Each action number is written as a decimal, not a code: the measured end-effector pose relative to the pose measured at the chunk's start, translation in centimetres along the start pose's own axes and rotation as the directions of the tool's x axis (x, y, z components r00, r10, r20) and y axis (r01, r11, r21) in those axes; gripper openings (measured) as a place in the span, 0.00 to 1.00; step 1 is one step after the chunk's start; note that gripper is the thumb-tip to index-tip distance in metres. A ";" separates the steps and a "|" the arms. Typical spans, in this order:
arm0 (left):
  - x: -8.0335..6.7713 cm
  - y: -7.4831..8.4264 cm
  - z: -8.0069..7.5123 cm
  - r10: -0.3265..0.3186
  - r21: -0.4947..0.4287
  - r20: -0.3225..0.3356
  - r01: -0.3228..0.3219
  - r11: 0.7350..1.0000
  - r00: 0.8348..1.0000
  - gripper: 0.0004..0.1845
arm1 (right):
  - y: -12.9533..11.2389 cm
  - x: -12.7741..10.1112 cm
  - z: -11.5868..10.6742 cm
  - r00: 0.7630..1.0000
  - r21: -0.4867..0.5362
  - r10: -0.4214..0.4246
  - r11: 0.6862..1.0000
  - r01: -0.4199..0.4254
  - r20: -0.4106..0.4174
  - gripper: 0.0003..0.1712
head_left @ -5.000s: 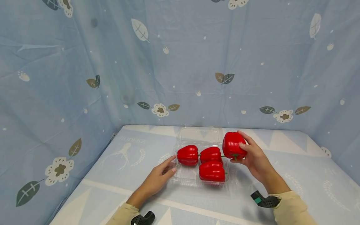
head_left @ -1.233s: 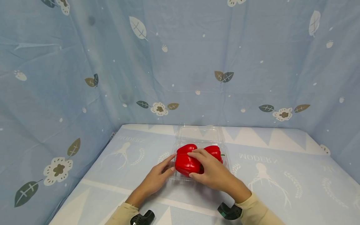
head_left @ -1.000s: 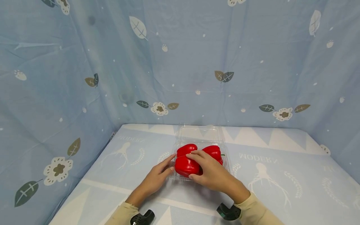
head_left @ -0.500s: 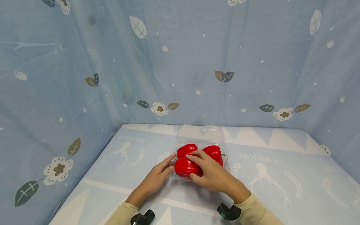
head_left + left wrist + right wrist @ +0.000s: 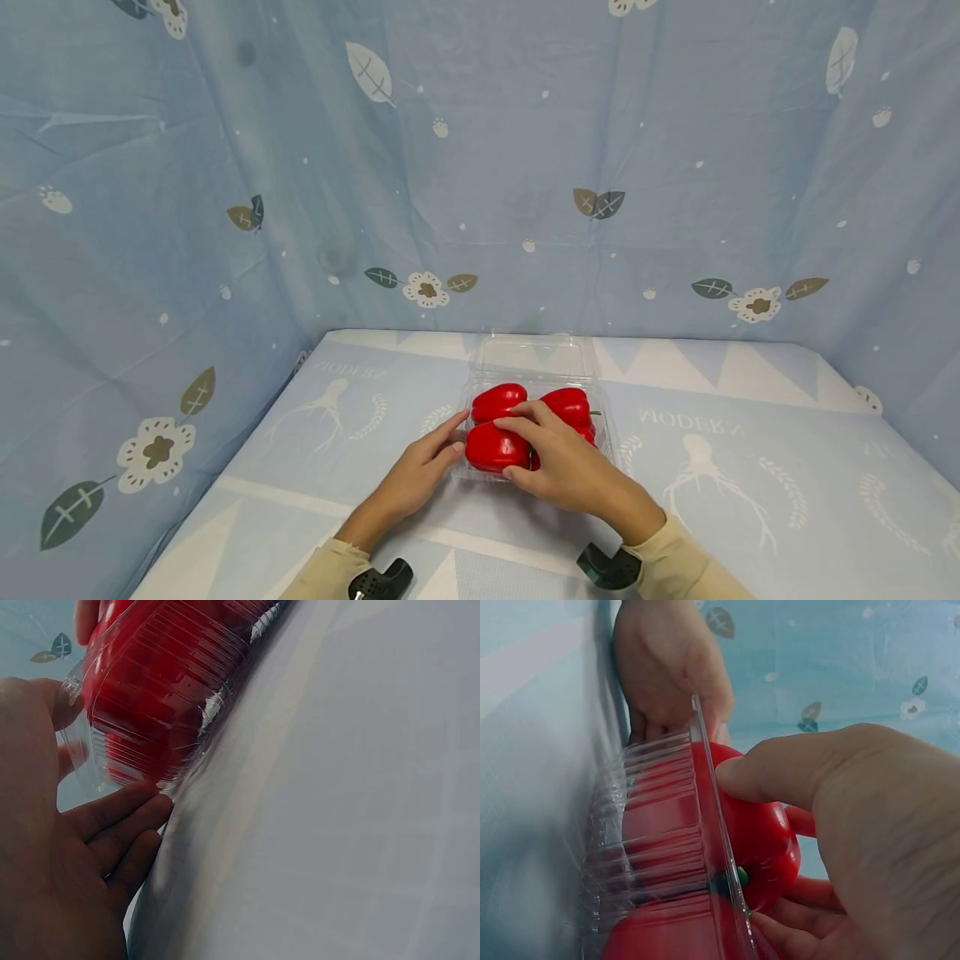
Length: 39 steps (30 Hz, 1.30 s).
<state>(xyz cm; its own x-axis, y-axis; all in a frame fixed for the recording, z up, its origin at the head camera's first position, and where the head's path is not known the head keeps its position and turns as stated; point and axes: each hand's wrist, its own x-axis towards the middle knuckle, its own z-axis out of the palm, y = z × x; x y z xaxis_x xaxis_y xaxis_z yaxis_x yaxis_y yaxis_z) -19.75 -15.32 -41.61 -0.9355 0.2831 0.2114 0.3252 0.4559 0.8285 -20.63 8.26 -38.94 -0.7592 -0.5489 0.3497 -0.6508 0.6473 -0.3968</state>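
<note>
Peppers fill the clear tray point(image 5: 609, 433); the near-left pepper point(image 5: 495, 447) sits under the right hand's point(image 5: 570, 467) curled fingers, grasped. Left hand point(image 5: 416, 475) fingers, straight, brace the tray's wall. Pressing harder could buckle thin plastic or tip it.

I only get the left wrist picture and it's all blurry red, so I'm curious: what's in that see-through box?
Observer: Red peppers; the head view shows them lying in a clear plastic box with its lid open behind.
Child: Is the other hand doing something?
Observer: Yes. The right hand grips the front pepper, thumb below and fingers on top.
Child: And my hand?
Observer: The left hand rests on the table, fingertips against the box's left side.
</note>
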 end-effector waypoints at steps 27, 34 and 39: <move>1.0 -3.9 0.6 0.013 0.041 0.019 -0.014 0.999 1.000 0.27 | 0.4 -0.1 -0.3 1.000 -0.046 0.013 0.999 -0.013 0.006 0.30; 1.0 -4.0 0.6 0.013 0.036 0.023 -0.014 0.999 1.000 0.27 | 0.8 -0.1 -0.5 1.000 -0.039 0.007 0.999 -0.006 0.026 0.26; 1.0 -3.9 0.5 0.009 0.030 0.019 -0.010 1.000 1.000 0.27 | 0.8 -0.1 -0.5 0.998 -0.048 0.020 0.999 -0.017 0.051 0.27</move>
<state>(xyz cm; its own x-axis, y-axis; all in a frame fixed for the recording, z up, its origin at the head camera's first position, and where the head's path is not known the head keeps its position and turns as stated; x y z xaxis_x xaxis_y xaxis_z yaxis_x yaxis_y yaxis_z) -21.86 -16.37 -44.92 -0.9297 0.3033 0.2089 0.3381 0.4781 0.8106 -21.05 9.15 -38.87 -0.7712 -0.5627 0.2977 -0.6366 0.6812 -0.3616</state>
